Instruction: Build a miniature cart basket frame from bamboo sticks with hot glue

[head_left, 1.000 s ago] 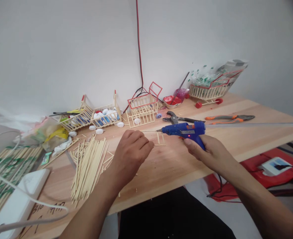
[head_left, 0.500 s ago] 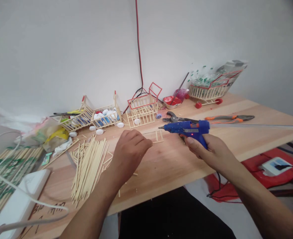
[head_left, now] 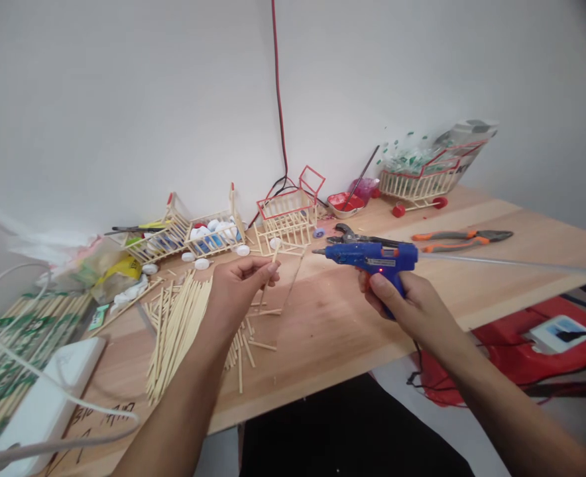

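My left hand [head_left: 246,285] pinches a small frame of thin wooden sticks [head_left: 293,250] between thumb and fingers, just above the table. Part of that frame is hidden behind the fingers. My right hand [head_left: 397,291] grips a blue hot glue gun [head_left: 370,254] by its handle, its nozzle pointing left toward the held sticks but apart from them. A small red light glows on the gun, and a clear glue stick [head_left: 512,263] runs out of its back. Beside my left wrist lies a pile of wooden sticks [head_left: 178,331], with shorter pieces [head_left: 246,348] scattered near it.
Along the wall stand stick-built carts [head_left: 286,222], one at the right with red wheels [head_left: 417,185]. Red paint fills a dish [head_left: 345,203]. Orange-handled pliers [head_left: 462,238] and darker pliers [head_left: 345,233] lie behind the gun. A white power strip [head_left: 49,397] sits at left.
My left hand has turned over and drawn back slightly, its fingertips and the pinched stick frame now showing. My right hand and the glue gun have shifted slightly left.
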`<state>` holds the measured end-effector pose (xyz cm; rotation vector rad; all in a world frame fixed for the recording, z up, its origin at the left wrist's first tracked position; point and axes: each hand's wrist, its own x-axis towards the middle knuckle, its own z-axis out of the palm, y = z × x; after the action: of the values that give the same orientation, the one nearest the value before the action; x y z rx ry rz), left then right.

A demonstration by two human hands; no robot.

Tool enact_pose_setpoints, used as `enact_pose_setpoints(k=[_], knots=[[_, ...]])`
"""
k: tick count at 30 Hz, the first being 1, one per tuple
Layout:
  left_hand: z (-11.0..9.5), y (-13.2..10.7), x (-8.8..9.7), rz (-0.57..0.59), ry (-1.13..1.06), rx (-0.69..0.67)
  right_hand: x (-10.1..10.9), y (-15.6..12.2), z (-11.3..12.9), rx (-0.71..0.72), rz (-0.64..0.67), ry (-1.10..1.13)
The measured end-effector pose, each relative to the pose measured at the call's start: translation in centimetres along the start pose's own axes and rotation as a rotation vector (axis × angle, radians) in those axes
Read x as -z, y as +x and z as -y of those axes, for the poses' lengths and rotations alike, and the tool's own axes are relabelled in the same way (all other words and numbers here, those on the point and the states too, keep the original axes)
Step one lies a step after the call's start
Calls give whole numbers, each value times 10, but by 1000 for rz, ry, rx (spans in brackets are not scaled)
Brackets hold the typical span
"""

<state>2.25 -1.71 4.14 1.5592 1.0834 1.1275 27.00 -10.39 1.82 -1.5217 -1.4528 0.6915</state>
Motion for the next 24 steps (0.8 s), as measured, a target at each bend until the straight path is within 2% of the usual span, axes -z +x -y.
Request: enact_pose_setpoints(k=[5, 12, 24], knots=[[-2, -2, -2, -5, -86, 66, -6, 1, -4, -3, 48, 37], [-1, -1, -1, 27, -155, 134, -9, 2, -3, -9, 50, 18], [0, -1, 0, 49, -243, 162, -10, -1, -2, 23, 60, -54]])
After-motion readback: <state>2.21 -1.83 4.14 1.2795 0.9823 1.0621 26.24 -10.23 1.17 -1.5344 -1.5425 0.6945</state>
